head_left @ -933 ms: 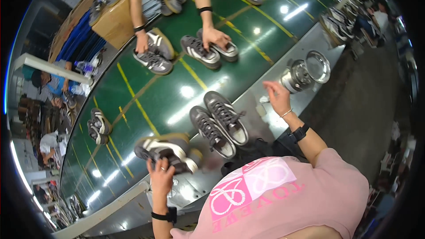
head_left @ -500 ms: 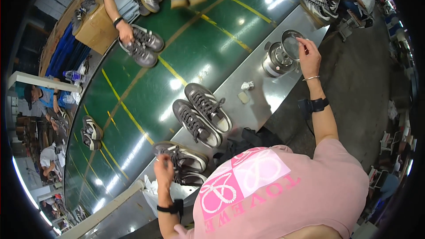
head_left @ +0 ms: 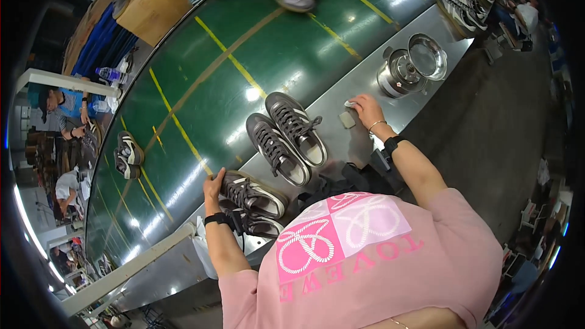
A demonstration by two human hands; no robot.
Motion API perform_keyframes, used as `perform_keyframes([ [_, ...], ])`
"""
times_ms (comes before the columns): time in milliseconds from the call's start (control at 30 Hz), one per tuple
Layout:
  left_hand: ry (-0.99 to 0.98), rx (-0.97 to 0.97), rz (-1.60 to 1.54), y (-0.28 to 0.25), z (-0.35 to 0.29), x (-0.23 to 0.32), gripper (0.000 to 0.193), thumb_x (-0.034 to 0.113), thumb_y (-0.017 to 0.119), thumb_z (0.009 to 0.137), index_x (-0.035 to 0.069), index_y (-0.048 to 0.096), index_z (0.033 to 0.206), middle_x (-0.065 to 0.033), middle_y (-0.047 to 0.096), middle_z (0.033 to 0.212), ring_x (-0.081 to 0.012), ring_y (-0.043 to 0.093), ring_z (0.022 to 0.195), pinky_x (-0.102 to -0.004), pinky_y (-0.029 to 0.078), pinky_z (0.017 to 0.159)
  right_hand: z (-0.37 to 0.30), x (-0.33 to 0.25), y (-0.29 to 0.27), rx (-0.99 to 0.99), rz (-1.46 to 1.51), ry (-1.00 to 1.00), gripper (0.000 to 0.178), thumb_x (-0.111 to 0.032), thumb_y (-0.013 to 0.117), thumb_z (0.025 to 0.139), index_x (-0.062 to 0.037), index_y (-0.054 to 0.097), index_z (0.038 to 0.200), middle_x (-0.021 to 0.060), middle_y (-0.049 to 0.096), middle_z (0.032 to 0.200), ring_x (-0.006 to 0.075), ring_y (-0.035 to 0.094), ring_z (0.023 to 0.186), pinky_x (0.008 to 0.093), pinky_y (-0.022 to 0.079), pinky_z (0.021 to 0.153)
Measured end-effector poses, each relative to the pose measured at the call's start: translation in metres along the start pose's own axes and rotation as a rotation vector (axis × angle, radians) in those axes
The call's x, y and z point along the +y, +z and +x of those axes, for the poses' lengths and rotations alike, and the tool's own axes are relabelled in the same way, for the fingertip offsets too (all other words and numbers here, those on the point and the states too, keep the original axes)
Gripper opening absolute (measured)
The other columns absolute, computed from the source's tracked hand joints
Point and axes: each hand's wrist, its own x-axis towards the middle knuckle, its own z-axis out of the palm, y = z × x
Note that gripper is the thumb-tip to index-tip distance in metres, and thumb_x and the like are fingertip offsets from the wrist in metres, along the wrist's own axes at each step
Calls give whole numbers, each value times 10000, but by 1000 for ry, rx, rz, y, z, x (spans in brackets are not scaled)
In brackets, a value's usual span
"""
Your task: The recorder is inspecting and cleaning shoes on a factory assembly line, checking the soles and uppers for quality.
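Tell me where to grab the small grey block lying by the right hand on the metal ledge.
Pinch the small grey block across its two long edges, coming straight down from above. It lies flat on the metal ledge, bare on most sides, with the right hand just beside it.

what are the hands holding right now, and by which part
The left hand grips the nearer pair of grey sneakers at the end toward the belt. The right hand rests on a small white cloth; whether it grips it cannot be told.

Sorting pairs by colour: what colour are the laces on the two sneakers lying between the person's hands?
Dark grey, matching the uppers of the pair of sneakers over white soles; the head view shows them best.
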Motion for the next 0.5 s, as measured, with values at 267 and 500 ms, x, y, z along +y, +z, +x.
perform_keyframes([
  [267,330,267,-724,0,-87,56,419,271,783,817,40,639,1135,-75,632,1108,-171,569,1017,-294,443,912,19,-32,-8,-169,768,389,289,-99,639,941,-27,666,1219,27,701,992,78,625,832,223,494,723],
  [500,518,582,-876,-96,-124,144,393,227,827,771,4,652,1043,-75,654,979,-164,599,884,-291,487,810,25,-147,-25,-450,874,201,278,-97,654,932,-35,679,1202,-5,669,934,46,564,775,202,452,665],
])
